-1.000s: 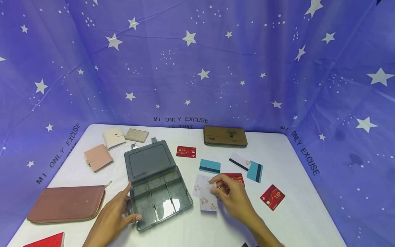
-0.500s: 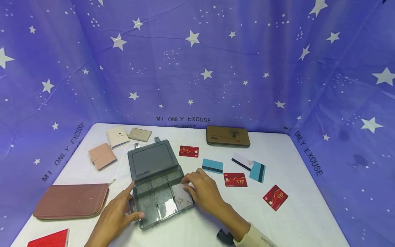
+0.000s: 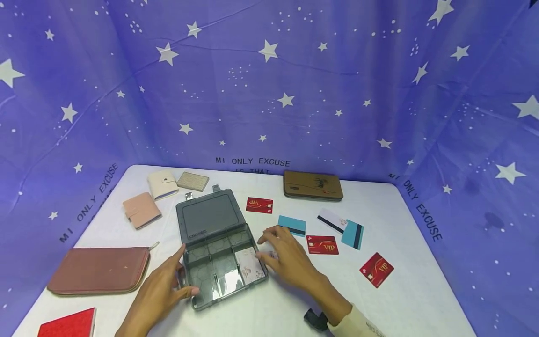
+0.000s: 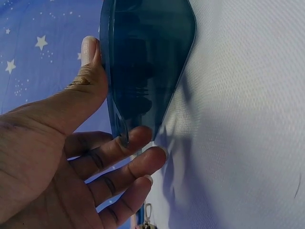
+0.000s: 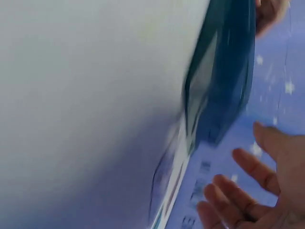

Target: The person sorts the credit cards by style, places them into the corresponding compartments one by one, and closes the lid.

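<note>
A smoky clear plastic storage box lies with its lid folded back. My left hand holds its left side, thumb over the front corner and fingers along the outer wall; the left wrist view shows fingertips against that wall. A white flower-patterned card is in the box's front right compartment. Beside the right wall, my right hand hovers with fingers spread and nothing pinched. Another pale card shows under that hand, mostly hidden. In the right wrist view, the fingers are apart from the box.
Red VIP cards, blue striped cards and a white striped card lie to the right. A brown wallet is at the back. Leftward are a long reddish-brown wallet, small card holders and a red item.
My right hand carried the white flowered card leftward into the box's right compartment, then let go and drew slightly back. The left hand stayed on the box.
</note>
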Action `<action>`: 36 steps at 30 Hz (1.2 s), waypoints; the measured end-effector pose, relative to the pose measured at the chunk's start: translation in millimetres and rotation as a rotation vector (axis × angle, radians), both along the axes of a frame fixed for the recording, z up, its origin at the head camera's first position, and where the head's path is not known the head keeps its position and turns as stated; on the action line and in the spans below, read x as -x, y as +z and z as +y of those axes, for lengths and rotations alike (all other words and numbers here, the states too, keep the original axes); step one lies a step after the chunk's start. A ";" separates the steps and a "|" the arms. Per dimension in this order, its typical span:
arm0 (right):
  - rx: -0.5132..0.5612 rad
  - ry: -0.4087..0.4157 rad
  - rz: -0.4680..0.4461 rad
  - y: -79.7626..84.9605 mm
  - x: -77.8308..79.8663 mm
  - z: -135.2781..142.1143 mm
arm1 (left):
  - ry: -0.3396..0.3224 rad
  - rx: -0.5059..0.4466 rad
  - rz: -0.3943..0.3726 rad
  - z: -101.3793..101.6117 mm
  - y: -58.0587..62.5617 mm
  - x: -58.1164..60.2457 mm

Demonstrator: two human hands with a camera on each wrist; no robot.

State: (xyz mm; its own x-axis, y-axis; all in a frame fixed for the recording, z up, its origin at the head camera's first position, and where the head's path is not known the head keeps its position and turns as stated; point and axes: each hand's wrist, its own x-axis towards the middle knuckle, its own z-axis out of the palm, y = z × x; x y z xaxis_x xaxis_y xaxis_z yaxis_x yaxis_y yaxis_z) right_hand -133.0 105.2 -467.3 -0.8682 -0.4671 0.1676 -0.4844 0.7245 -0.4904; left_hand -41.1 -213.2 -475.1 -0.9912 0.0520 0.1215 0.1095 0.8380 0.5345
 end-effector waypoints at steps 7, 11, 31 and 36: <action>-0.171 -0.237 -0.111 -2.4 12.4 29.4 | 0.003 -0.001 -0.022 0.1 1.4 0.8; -0.231 -0.249 -0.158 -6.8 14.6 33.8 | 0.009 -0.005 -0.021 -0.6 2.3 -0.1; 0.458 -0.169 0.066 14.1 14.7 15.6 | 0.016 -0.010 -0.035 0.3 1.7 1.8; 0.470 -0.052 0.055 15.0 9.1 -2.6 | 0.012 -0.009 -0.015 0.9 0.2 1.4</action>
